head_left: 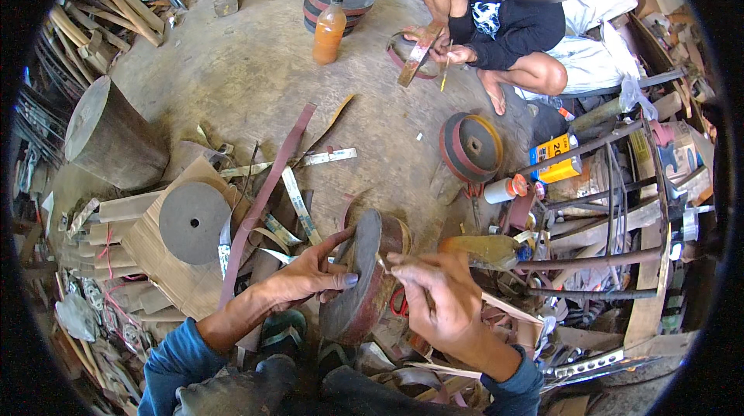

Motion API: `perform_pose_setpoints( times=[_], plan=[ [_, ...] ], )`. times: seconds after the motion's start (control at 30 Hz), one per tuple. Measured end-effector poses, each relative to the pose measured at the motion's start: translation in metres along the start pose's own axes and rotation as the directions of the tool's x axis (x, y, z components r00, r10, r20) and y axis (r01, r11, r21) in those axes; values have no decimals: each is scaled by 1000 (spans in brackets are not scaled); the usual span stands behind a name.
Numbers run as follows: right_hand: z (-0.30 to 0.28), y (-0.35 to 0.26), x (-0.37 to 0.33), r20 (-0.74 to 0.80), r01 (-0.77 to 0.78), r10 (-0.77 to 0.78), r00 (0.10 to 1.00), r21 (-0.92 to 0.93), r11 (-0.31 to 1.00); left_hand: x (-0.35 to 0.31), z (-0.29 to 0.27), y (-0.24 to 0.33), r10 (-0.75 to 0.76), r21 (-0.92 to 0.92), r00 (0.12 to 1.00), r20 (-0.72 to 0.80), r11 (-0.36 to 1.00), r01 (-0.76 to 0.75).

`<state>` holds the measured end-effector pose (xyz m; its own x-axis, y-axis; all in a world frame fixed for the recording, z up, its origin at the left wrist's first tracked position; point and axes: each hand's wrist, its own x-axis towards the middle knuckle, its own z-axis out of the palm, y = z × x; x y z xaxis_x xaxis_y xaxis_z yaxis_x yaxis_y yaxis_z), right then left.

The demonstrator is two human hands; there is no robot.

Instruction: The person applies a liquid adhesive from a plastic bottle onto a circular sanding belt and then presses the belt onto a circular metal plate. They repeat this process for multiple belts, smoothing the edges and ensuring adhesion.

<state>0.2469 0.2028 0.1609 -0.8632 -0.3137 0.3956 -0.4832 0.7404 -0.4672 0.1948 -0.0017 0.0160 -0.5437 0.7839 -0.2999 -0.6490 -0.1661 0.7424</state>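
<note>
A thick grey wheel with a reddish-brown band round its rim [364,280] stands on edge in front of me. My left hand [314,272] grips its left face, thumb and fingers spread against it. On the other side, my right hand [442,292] is closed in a pinch close to the rim. A small pale tip shows at its fingertips, but the rest of what it pinches is hidden. A long reddish-brown abrasive strip [267,195] lies left of the wheel. Red-handled scissors [399,302] lie partly hidden beneath my right hand.
A flat grey disc [194,222] lies on cardboard at left, near a round wooden block [116,137]. Another banded wheel [470,146] and a white bottle with orange cap [506,188] stand right. Farther off are an orange-liquid bottle [329,32] and a squatting person [511,36] holding a strip.
</note>
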Motion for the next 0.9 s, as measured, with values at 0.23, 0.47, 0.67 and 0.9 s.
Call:
perform_pose_setpoints(
  times=[0.23,0.47,0.67,0.9],
  plan=[
    [-16,-4,-8,-41,99,-101,994,-45,994,2,1,5,21,-23,1000,-2,1000,-21],
    [-17,-22,-32,251,420,-351,902,-322,849,-5,5,27,-21,-19,1000,-20,1000,21],
    [-8,-27,-53,339,511,-399,852,-372,775,-3,9,37,-30,-22,998,-47,999,29],
    [37,-27,-80,298,576,-508,808,-214,789,0,4,35,-92,-25,991,-97,996,90]
  ],
)
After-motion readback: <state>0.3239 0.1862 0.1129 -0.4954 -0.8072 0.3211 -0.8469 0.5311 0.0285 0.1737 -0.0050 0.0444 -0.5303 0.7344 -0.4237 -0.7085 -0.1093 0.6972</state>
